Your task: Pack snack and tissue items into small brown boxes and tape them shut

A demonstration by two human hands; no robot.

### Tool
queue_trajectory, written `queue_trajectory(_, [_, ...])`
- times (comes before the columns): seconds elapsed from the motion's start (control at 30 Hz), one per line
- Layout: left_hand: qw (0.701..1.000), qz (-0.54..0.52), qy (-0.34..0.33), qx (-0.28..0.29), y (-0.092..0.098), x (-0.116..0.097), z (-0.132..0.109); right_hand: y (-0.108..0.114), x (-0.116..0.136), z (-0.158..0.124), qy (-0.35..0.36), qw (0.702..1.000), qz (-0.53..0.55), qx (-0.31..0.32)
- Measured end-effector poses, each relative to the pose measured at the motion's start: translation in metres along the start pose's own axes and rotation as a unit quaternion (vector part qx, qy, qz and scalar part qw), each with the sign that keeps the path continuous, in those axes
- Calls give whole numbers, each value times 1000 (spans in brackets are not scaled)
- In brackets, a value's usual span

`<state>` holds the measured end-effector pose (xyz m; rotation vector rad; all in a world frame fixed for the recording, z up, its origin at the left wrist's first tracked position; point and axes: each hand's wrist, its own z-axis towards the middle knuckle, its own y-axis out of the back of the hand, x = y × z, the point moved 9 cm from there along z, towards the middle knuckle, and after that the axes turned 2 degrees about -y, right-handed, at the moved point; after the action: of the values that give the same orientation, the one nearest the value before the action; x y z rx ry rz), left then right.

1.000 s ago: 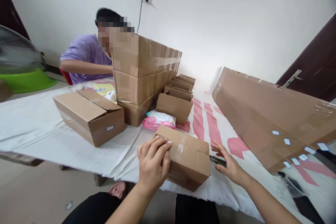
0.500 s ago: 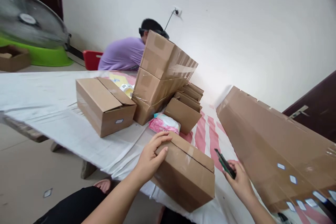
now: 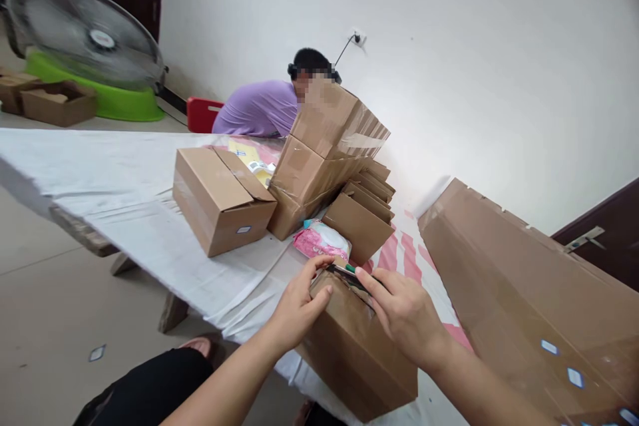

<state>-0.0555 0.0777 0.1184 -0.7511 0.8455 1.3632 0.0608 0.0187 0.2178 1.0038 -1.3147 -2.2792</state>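
Observation:
A closed cardboard box (image 3: 359,359) stands at the table's near edge, turned at an angle to me. My left hand (image 3: 299,303) grips its far left top corner, thumb along the top and fingers over the edge. In my right hand (image 3: 407,316) is a utility knife (image 3: 344,270), its blade end at the top seam of the box, close to my left fingertips. The hand covers much of the knife and part of the seam. Just beyond the box lies a pink and white soft pack (image 3: 322,239).
Another cardboard box (image 3: 224,203) with a small label sits on the left. Behind are stacked taped boxes (image 3: 299,170) and a row of folded cartons (image 3: 359,223). A large cardboard sheet (image 3: 524,286) leans right. Across the table sits a person in purple (image 3: 259,106); a fan (image 3: 94,36) stands far left.
My right hand has brought the utility knife leftward from beside the box onto its top seam. My left hand keeps its hold at the corner. The view has shifted slightly.

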Motion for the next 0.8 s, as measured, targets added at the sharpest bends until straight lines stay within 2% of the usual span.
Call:
queue_trajectory(0.2, [1000, 18, -13, -6, 1, -3, 1, 11, -4, -8, 37, 997, -60, 27])
queue_trajectory(0.43, [1000, 17, -20, -4, 0, -7, 2, 28, -7, -44, 76, 992, -85, 51])
queue_trajectory(0.67, [1000, 17, -2, -3, -4, -5, 0, 37, -12, -87, 55, 991, -90, 78])
queue_trajectory(0.8, [1000, 20, -10, 1, -5, -4, 0, 41, -29, -118, 13, 996, -68, 60])
